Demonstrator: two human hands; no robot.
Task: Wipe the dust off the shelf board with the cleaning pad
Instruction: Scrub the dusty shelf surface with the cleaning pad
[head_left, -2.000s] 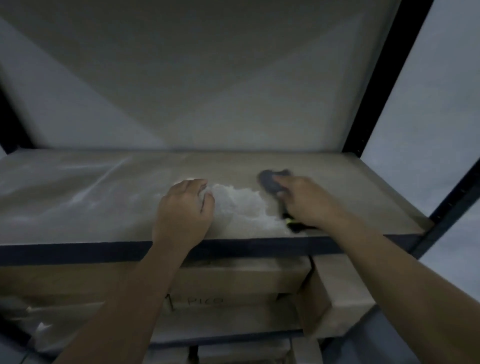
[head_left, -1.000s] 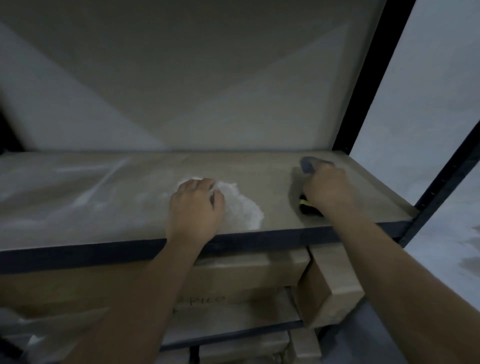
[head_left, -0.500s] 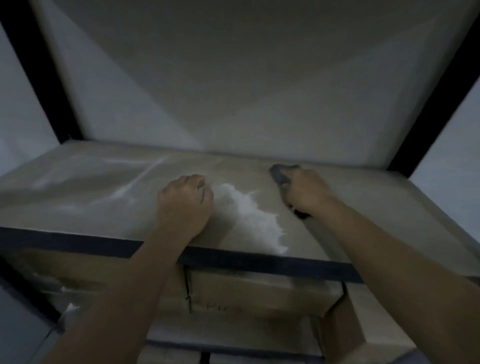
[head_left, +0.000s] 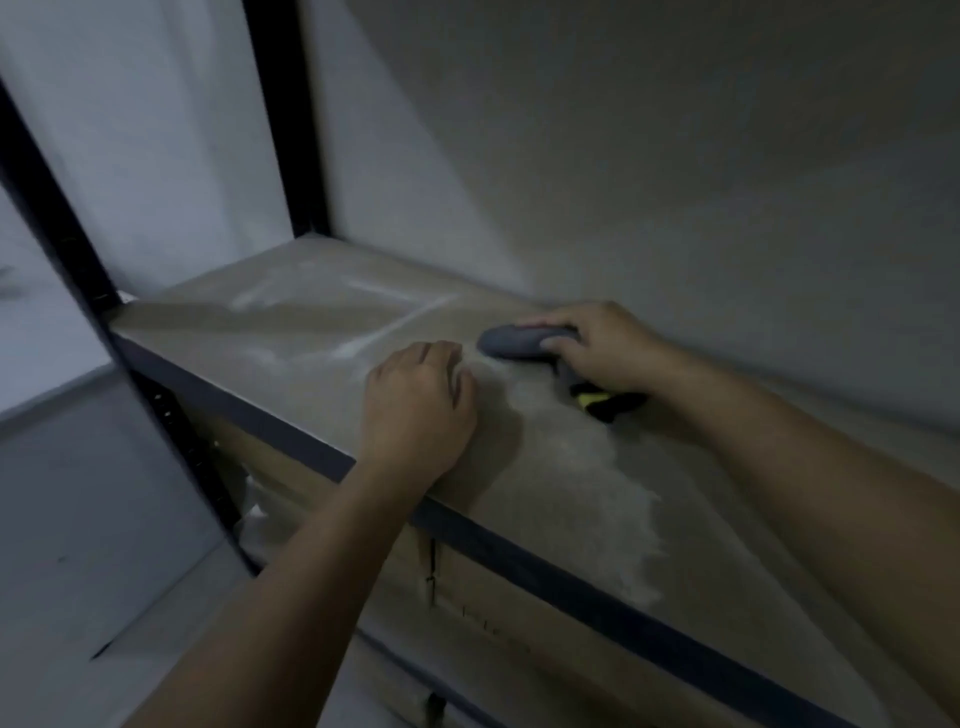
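— What have the hands got?

— From my feed, the right hand (head_left: 602, 345) has its fingers curled round the cleaning pad (head_left: 519, 341), gripping it; the grey pad lies on the shelf board (head_left: 291, 332), near the back wall; a black and yellow part (head_left: 605, 402) shows under the palm.

— And the left?

— The left hand (head_left: 415, 410) rests on the board with fingers curled under, holding nothing; white dust (head_left: 602, 488) lies between the hands, spreading toward the dark front rail (head_left: 519, 558).
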